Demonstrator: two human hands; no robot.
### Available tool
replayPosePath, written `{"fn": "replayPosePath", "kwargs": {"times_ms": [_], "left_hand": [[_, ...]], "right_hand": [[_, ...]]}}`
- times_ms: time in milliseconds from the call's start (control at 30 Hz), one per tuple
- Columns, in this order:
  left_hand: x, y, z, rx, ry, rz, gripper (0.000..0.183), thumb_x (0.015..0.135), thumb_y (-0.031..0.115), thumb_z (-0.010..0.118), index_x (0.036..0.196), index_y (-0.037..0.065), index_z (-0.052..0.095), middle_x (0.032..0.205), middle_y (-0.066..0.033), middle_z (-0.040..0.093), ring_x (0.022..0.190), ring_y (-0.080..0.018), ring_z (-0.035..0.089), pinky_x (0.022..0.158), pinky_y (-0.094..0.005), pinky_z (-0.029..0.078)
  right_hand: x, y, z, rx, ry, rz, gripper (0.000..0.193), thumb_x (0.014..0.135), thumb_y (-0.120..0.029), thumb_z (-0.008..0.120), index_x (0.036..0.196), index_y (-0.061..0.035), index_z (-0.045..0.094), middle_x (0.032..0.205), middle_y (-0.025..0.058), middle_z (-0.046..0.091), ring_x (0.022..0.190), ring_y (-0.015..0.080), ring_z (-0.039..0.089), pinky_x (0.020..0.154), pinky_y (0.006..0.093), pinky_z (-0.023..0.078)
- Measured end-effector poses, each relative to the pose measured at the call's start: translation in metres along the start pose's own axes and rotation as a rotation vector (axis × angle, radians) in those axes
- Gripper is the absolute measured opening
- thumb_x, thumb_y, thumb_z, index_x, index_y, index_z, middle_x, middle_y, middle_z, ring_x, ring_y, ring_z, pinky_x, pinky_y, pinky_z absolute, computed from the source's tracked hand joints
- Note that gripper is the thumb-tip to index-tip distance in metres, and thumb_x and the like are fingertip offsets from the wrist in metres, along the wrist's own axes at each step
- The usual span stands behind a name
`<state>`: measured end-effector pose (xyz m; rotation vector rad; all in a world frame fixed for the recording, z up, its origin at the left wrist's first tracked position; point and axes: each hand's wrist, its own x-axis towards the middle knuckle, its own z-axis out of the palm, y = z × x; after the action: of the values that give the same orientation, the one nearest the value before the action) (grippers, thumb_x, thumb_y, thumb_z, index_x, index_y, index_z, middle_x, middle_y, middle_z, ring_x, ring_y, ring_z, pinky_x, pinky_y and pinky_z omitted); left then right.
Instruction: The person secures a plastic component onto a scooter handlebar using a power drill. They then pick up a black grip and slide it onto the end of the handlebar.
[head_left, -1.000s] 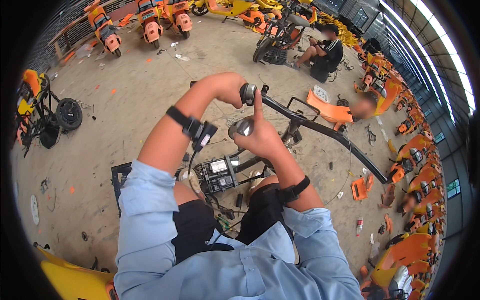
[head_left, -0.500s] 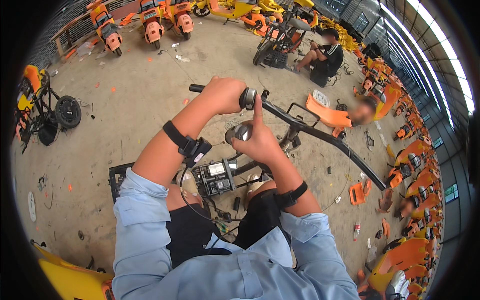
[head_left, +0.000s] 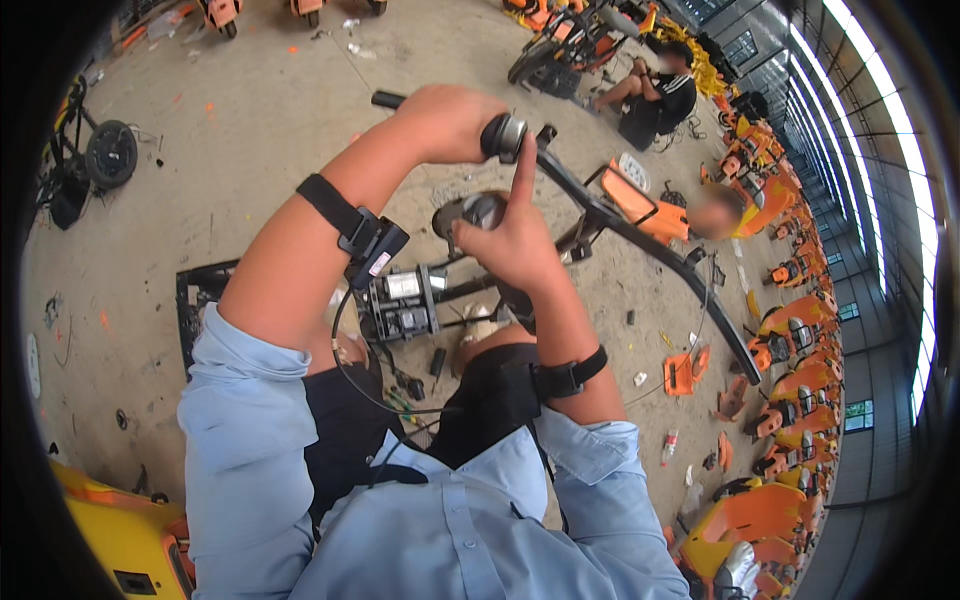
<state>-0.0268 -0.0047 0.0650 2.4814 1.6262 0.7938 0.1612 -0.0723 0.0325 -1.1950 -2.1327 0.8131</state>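
A black handlebar (head_left: 650,226) runs slantwise across the view, on a stripped scooter frame standing between my legs. My left hand (head_left: 458,122) is closed over its left part, beside a round black-and-silver collar (head_left: 505,137); its fingertips are hidden. Just below and right of it is my right hand (head_left: 508,238). Its index finger points straight up to the collar's edge, seemingly touching it, and its thumb sticks out leftward. Partly behind that thumb sits a rounded silver-grey part (head_left: 482,210). A frame box with electrical parts (head_left: 405,302) lies lower, between my forearms.
A co-worker (head_left: 662,95) sits on the floor near a stripped scooter (head_left: 575,50). Orange panels (head_left: 684,372), a bottle (head_left: 670,446) and scraps lie at right, before a long row of orange scooters (head_left: 795,400). A wheel (head_left: 111,154) stands at far left.
My view has shifted, so the floor and scooters appear higher and the far ones are cut off. Both hands hold nearly the same pose at the collar, appearing higher in view.
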Motion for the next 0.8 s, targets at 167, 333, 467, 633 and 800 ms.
{"fn": "replayPosePath", "kwargs": {"times_ms": [167,333,467,633,800], "left_hand": [[-0.019,-0.013,0.037,0.128,0.574,0.149,0.027,0.071,0.013,0.077,0.095,0.014,0.065,0.086,-0.0035,0.069,0.088,-0.0288,0.066,0.076,-0.0432,0.049],[-0.016,-0.006,0.043,0.091,0.625,0.143,0.032,0.070,0.009,0.077,0.099,0.016,0.065,0.095,0.0003,0.070,0.095,-0.0249,0.065,0.084,-0.0412,0.047],[-0.031,-0.005,0.022,-0.161,0.484,0.134,0.051,0.070,0.016,0.083,0.119,0.017,0.067,0.114,-0.0020,0.068,0.116,-0.0264,0.059,0.102,-0.0412,0.042],[-0.029,-0.009,0.011,-0.263,0.378,0.245,0.063,0.069,0.027,0.089,0.126,0.016,0.065,0.127,-0.0019,0.063,0.127,-0.0280,0.052,0.111,-0.0421,0.037],[-0.025,-0.006,0.013,-0.259,0.373,0.248,0.062,0.070,0.030,0.089,0.126,0.015,0.066,0.129,-0.0032,0.063,0.127,-0.0280,0.051,0.111,-0.0438,0.036]], "right_hand": [[0.002,-0.009,0.006,0.012,-0.033,0.017,0.129,0.078,-0.020,0.076,0.157,-0.0088,-0.025,0.089,0.0150,0.069,0.078,0.0259,0.068,0.076,0.0350,0.054],[-0.001,-0.008,-0.002,0.002,-0.028,0.046,0.129,0.077,-0.018,0.076,0.159,-0.0108,-0.024,0.091,0.0141,0.068,0.081,0.0237,0.067,0.078,0.0332,0.054],[-0.012,0.004,0.003,0.251,-0.075,0.023,0.127,0.078,-0.010,0.075,0.161,-0.0130,-0.020,0.110,0.0164,0.069,0.093,0.0209,0.068,0.083,0.0320,0.055],[-0.070,0.060,0.015,0.523,-0.282,0.111,0.110,0.079,-0.014,0.074,0.165,-0.0082,0.005,0.125,0.0167,0.065,0.115,0.0219,0.060,0.101,0.0365,0.048],[-0.124,0.115,0.054,0.830,-0.442,0.293,0.102,0.079,-0.023,0.075,0.162,-0.0009,0.020,0.145,0.0210,0.052,0.125,0.0268,0.057,0.110,0.0356,0.039]]}}
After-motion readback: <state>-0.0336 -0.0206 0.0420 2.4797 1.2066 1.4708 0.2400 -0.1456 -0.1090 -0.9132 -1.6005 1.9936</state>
